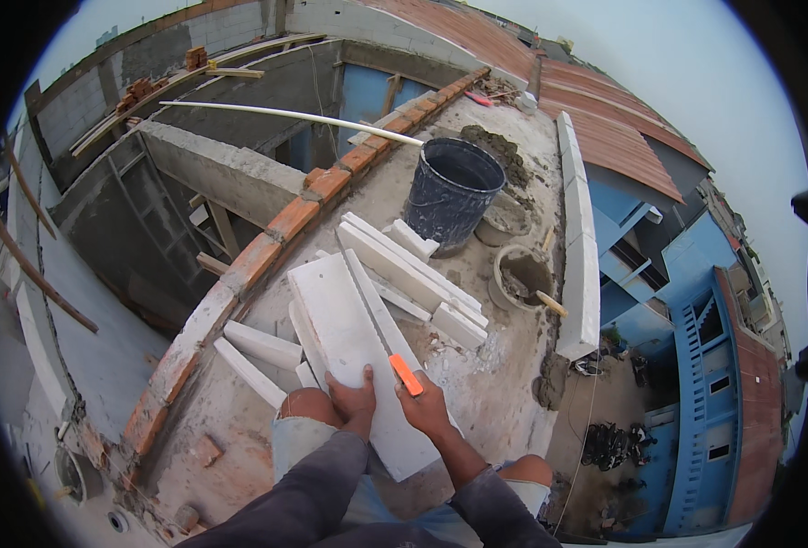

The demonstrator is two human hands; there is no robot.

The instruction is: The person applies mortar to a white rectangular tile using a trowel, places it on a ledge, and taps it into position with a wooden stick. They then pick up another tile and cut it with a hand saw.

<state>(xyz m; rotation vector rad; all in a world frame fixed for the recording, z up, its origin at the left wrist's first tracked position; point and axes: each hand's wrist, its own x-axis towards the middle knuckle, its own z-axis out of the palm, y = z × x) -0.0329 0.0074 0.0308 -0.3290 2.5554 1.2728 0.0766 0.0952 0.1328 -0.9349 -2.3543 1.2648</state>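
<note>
A white aerated-concrete block (331, 310) is set lengthwise between the person's knees, its far end among thinner pieces on the roof slab. Its left edge is pressed by the left hand (351, 399), the thumb laid on the upper face; how far the other fingers are wrapped beneath cannot be told. The orange-handled handsaw (406, 374) is gripped by the right hand (425, 406), with the fingers closed around the handle and the blade pointed away from the body, along the block's length.

By the look of it, a lengthwise cut is under way: a narrow strip (385, 320) is marked off on the right at the far end, while the near end appears to be left whole. The depth of the cut cannot be seen, so the strip is judged not yet freed.

Several white slabs (413, 265) are lying to the right and more thin pieces (262, 345) to the left, probably cut earlier. A brick course (331, 187) has been laid along the inner edge, and a row of white blocks (582, 274) is standing along the outer one. Mortar is held in a tub (503, 297), apparently unspent, beyond the slabs
</note>
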